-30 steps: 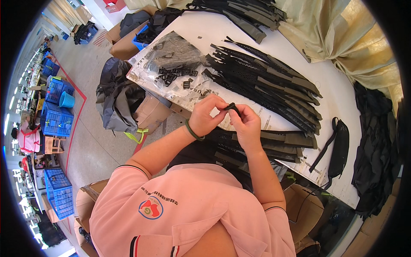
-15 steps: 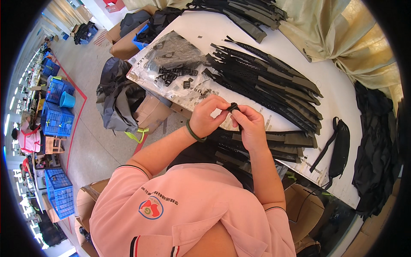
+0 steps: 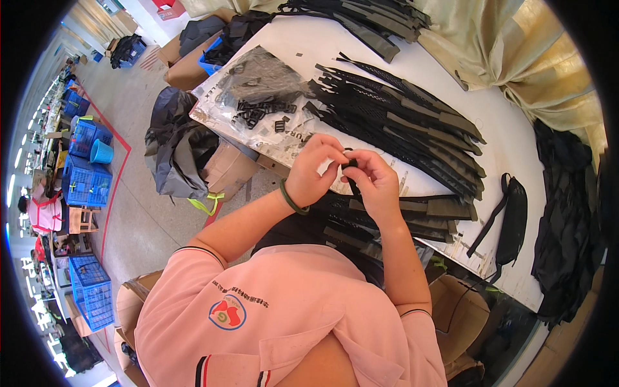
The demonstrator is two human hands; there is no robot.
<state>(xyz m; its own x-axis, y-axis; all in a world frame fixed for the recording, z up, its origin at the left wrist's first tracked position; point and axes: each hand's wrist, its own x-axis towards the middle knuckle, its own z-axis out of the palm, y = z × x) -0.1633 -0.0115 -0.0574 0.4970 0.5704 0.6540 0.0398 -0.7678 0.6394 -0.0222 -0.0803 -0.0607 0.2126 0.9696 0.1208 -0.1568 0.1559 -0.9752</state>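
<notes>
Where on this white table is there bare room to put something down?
Bare white table lies between the far strap heap and the big strap pile. Another strip runs beside the black pouch. The near edge is crowded: clear bag of buckles, straps, both hands.

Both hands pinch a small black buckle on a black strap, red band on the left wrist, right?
Not quite: the wrist band is dark green, not red, as the head view shows. Left hand and right hand do pinch a small black buckle on a strap.

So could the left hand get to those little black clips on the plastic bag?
Probably yes. The left hand sits just below the black clips, nothing lies between, but it is busy pinching a small black piece.
</notes>
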